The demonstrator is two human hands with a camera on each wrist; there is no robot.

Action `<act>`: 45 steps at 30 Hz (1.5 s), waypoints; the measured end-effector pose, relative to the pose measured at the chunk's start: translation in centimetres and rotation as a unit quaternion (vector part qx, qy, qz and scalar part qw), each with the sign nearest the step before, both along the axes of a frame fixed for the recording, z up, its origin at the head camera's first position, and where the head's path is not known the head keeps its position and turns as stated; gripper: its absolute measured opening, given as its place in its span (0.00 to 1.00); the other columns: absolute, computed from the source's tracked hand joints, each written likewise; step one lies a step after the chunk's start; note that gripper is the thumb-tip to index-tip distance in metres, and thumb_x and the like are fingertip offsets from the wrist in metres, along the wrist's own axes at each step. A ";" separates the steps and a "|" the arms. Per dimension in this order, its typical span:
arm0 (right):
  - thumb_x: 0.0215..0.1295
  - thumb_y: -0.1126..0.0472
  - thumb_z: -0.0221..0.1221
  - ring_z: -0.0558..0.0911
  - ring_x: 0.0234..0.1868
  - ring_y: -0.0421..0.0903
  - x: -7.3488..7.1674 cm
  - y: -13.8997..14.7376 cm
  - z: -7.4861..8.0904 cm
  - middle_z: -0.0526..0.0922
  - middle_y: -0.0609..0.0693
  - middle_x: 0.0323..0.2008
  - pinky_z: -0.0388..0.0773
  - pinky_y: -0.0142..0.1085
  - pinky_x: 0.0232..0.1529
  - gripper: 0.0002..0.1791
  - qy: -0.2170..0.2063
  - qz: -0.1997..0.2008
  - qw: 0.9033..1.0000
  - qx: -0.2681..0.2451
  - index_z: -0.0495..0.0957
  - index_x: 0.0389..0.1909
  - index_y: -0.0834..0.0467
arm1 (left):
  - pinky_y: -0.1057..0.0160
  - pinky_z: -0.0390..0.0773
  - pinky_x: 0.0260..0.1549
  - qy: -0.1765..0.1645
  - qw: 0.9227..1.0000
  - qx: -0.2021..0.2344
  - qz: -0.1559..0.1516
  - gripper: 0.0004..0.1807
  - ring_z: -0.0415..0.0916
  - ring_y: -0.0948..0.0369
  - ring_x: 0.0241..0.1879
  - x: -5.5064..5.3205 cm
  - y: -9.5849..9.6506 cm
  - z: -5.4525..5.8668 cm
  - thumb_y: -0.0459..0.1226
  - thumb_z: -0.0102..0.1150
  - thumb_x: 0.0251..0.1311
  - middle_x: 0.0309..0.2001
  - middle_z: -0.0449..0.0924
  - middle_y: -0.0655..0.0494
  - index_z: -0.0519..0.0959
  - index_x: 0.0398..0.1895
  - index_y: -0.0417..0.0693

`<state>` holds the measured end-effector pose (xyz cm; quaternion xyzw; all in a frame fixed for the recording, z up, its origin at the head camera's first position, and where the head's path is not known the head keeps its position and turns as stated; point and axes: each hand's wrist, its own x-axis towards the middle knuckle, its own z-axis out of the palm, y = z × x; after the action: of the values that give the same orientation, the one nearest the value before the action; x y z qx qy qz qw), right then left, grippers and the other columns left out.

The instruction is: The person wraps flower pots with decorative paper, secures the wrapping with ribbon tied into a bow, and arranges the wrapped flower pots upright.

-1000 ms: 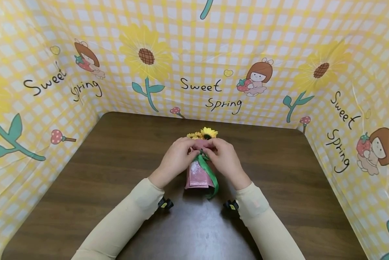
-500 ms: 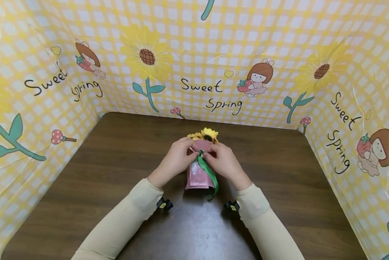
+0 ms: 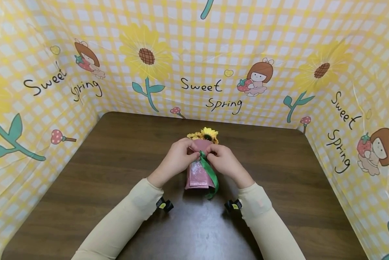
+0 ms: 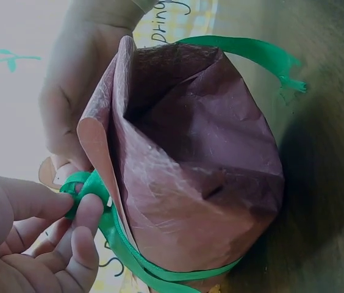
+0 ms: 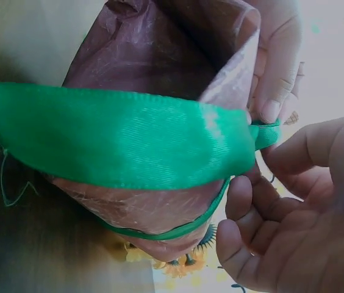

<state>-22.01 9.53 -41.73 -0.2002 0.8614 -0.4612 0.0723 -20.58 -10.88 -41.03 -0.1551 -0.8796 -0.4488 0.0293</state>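
A pink-wrapped bouquet [image 3: 199, 175] lies on the table with its yellow flowers [image 3: 208, 134] at the far end. Its wrapping [image 4: 202, 201] gapes at the near end in the left wrist view. Around the wrapping runs a green ribbon [image 5: 123, 137], gathered in a small loop or knot on top, one tail hanging down the right side. My left hand [image 3: 180, 155] pinches the ribbon at the knot between thumb and fingers. From the other side my right hand [image 3: 225, 160] has thumb and bent fingers at the ribbon beside the knot; the exact contact is partly hidden.
The dark wooden table [image 3: 116, 159] is enclosed by a yellow checked cloth [image 3: 194, 47] on the back and both sides. A black wrist device [image 3: 164, 204] sits under the left cuff, another black device [image 3: 233, 206] under the right.
My right hand has shifted slightly to the right, away from my left, and more of the ribbon at the knot shows. My left hand and the bouquet stay nearly in place.
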 end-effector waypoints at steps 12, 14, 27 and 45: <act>0.70 0.60 0.63 0.77 0.34 0.45 0.0 -0.5 -0.5 0.82 0.48 0.33 0.76 0.37 0.36 0.01 0.045 -0.024 0.998 0.025 0.81 0.38 0.54 | 0.60 0.80 0.39 -0.006 1.000 0.008 -0.003 0.01 0.77 0.58 0.40 0.1 0.1 0.3 0.34 0.67 0.63 0.40 0.79 0.53 0.84 0.35 0.46; 0.70 0.58 0.65 0.77 0.32 0.45 0.0 -0.5 -0.5 0.81 0.47 0.31 0.75 0.36 0.34 0.04 0.047 -0.024 0.998 0.031 0.81 0.37 0.53 | 0.60 0.80 0.39 -0.003 1.000 0.005 -0.003 0.01 0.77 0.58 0.40 0.2 0.0 0.3 0.33 0.67 0.63 0.40 0.80 0.53 0.85 0.36 0.45; 0.69 0.58 0.65 0.76 0.31 0.42 -0.2 -0.2 -0.2 0.83 0.46 0.31 0.75 0.35 0.34 0.06 0.060 -0.001 0.996 0.068 0.86 0.32 0.54 | 0.59 0.81 0.41 0.005 1.000 0.007 -0.009 0.02 0.78 0.58 0.41 0.1 0.1 0.2 0.33 0.67 0.63 0.41 0.80 0.53 0.86 0.37 0.45; 0.66 0.57 0.66 0.76 0.32 0.44 -0.2 -0.2 -0.4 0.81 0.46 0.30 0.74 0.38 0.33 0.05 0.083 -0.064 0.994 0.008 0.83 0.31 0.51 | 0.59 0.80 0.39 0.009 1.000 -0.003 -0.003 0.02 0.77 0.57 0.40 -0.2 -0.2 0.2 0.36 0.68 0.64 0.41 0.79 0.54 0.85 0.37 0.48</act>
<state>-22.23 9.37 -42.14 -0.1816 0.8790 -0.4400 -0.0276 -20.77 -11.04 -40.81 -0.1623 -0.8800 -0.4450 0.0357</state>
